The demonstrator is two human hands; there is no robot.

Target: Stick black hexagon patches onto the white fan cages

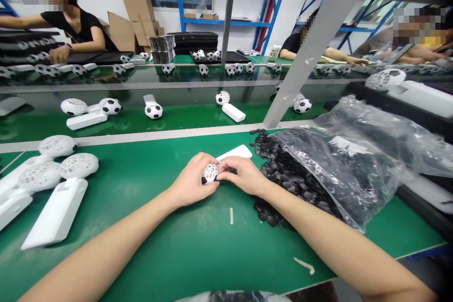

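Observation:
My left hand (189, 180) is wrapped round a white soccer-ball-shaped piece (210, 171) with an open lattice surface and black patches on its lower side. A white handle (238, 152) sticks out behind my hands and seems to belong to this piece. At the ball's right side, the thumb and fingers of my right hand (242, 173) pinch together against it; whatever is between the fingertips is too small to make out. Right of that hand lies a heap of small black patches (288, 179), partly covered by my right forearm, spilling from a clear plastic bag (357, 165).
White ball-and-handle pieces (58, 207) are piled at the left of the green table (170, 255). Beyond a pale rail, a conveyor (187, 118) carries more pieces. A slanted metal post (300, 66) stands at right. Several people work across the belt.

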